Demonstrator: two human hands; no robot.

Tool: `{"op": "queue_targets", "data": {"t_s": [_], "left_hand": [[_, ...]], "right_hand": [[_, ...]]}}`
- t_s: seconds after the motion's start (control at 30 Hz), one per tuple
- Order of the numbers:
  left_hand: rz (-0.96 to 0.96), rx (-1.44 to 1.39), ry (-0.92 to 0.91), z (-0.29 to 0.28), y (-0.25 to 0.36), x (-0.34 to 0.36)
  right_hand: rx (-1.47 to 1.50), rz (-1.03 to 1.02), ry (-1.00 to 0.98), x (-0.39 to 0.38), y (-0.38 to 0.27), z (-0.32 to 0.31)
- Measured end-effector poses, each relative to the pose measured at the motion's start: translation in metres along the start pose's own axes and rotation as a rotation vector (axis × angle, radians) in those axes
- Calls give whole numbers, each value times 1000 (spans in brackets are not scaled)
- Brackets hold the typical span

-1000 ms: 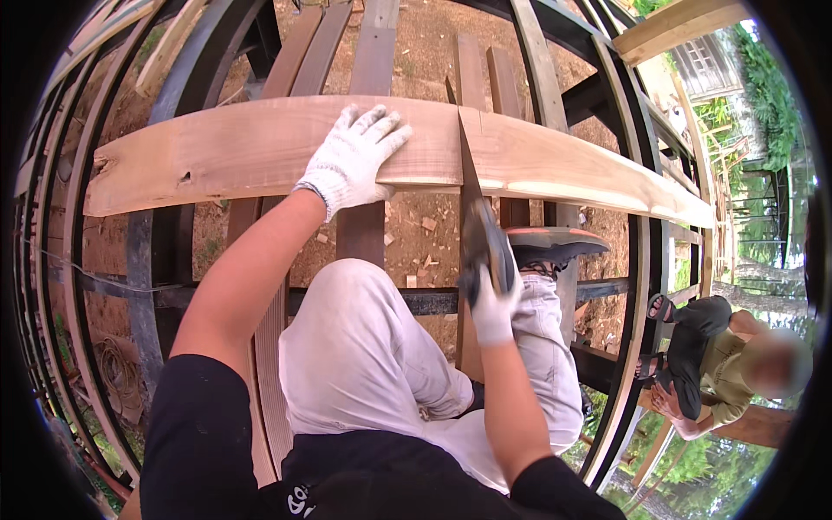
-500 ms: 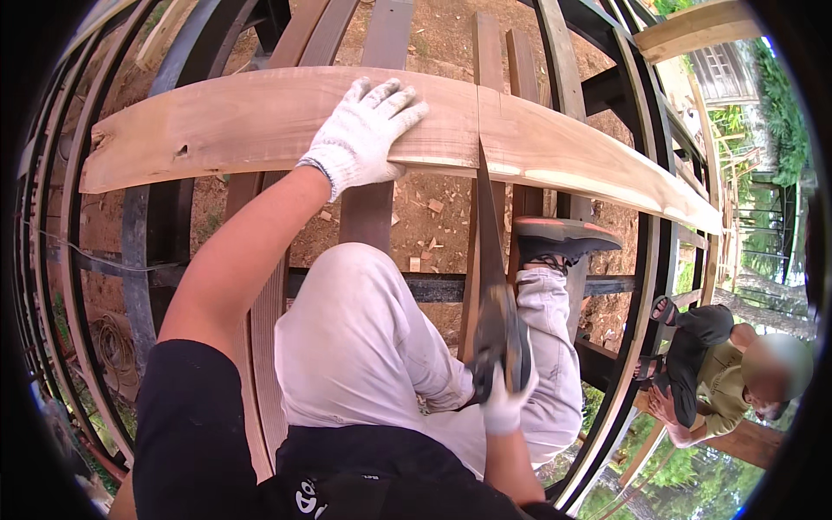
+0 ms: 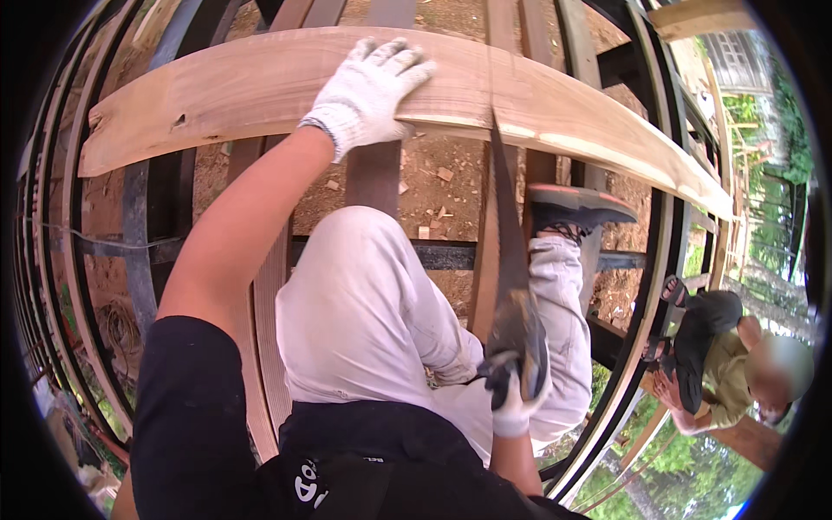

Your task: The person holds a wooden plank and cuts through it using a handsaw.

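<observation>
A long, gently curved wooden plank lies across the beams in front of me. My left hand, in a white knit glove, rests on it with the fingers spread. A handsaw with a long dark blade meets the plank's near edge, where a thin line crosses the wood. My right hand, also gloved, is closed around the saw's handle near my lap. The handle and blade base are blurred.
Dark wooden beams run beneath the plank, over bare soil strewn with wood chips. My shoe is right of the saw. Another person sits at the far right. A coiled cable or rope lies at left.
My view has shifted, so the plank appears higher in the picture. More of the saw blade shows on my side of the plank's edge. My left hand keeps its place on the wood.
</observation>
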State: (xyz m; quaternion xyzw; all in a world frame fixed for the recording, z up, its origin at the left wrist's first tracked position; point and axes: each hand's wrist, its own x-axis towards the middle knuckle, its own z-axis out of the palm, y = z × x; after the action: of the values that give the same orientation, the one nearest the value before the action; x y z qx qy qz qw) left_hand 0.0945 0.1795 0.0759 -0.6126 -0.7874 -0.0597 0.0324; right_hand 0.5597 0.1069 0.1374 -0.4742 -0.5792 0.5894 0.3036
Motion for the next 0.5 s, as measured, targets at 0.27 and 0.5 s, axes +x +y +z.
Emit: {"op": "queue_targets", "data": {"t_s": [0.27, 0.5], "left_hand": [[60, -32, -1, 0, 19, 19], [29, -42, 22, 3, -3, 2]], "right_hand": [[62, -324, 30, 268, 51, 86], [4, 43, 23, 96, 53, 26]]}}
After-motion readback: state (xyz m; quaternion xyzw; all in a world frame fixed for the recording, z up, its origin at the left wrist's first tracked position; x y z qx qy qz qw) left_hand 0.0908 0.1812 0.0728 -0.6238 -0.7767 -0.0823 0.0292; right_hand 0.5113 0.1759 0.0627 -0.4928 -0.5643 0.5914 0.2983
